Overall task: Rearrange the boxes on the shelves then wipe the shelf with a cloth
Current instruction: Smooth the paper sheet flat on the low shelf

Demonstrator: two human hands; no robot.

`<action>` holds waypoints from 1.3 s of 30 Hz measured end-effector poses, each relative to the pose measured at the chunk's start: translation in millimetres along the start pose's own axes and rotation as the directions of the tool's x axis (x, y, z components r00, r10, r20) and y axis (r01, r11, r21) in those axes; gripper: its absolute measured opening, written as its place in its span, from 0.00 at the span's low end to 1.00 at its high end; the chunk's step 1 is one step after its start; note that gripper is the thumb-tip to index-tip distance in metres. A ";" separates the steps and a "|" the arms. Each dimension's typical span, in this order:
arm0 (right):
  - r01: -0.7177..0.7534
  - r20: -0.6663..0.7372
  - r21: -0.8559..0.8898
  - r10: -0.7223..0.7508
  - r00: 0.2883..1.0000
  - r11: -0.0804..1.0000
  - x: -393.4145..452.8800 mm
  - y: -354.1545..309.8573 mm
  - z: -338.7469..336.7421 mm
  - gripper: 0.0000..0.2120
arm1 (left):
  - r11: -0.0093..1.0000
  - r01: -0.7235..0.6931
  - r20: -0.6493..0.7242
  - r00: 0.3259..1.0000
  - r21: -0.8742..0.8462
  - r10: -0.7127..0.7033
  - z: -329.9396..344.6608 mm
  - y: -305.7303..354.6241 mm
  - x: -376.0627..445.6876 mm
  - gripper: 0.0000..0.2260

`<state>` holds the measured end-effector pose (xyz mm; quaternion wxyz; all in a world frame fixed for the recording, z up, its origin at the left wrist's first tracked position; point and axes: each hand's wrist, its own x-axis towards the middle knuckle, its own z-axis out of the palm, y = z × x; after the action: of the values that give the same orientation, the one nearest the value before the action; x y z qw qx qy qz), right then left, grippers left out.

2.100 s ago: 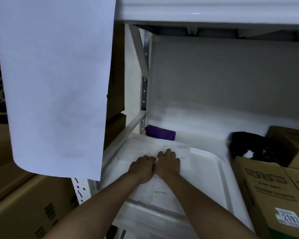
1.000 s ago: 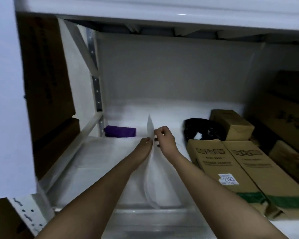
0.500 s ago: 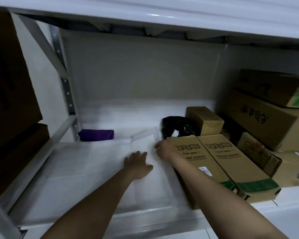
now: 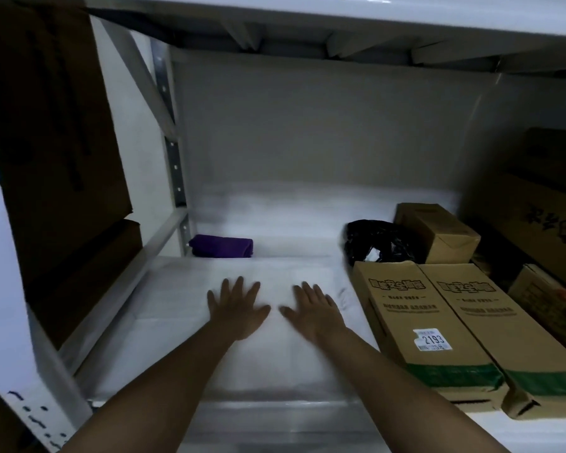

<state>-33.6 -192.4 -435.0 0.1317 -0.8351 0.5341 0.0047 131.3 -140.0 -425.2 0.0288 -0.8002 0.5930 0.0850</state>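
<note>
Both hands (image 4: pixel 276 308) now flatten smooth white sheet (image 4: pixel 183 299).

The large boxes (image 4: pixel 549 223) at the right run off the frame's edge — their dark print unreadable.

head view | looking forward and down into shelf (image 4: pixel 275 220) bay | sitting close, arm's reach | no second view sharing scene

A white sticker (image 4: pixel 432 339) at the lower right of the frame reads "2193"; it sits on top of the left long carton (image 4: pixel 415 325). Smaller print beneath the number is too blurred to read, as is the printed lettering on both long cartons.
</note>
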 end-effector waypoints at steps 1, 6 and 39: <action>-0.015 -0.004 0.005 0.015 1.000 1.000 -1.5 -1.5 3.9 0.35 | 1.000 0.024 -0.003 1.000 -0.017 -0.024 3.6 -9.0 1.1 0.30; -0.065 -0.191 -0.017 0.061 0.980 0.998 -3.9 -11.6 7.2 0.34 | 0.995 0.046 -0.037 0.998 -0.089 -0.050 12.1 -28.2 0.8 0.30; -0.138 -0.178 0.032 0.141 0.974 0.990 38.0 -6.1 7.7 0.34 | 0.967 0.155 -0.196 0.961 -0.203 -0.195 13.1 -120.1 40.8 0.33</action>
<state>-10.9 -222.1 -446.8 0.0905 -0.7912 0.6012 -0.0668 256.0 -141.2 -451.6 -0.1026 -0.8532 0.5089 0.0503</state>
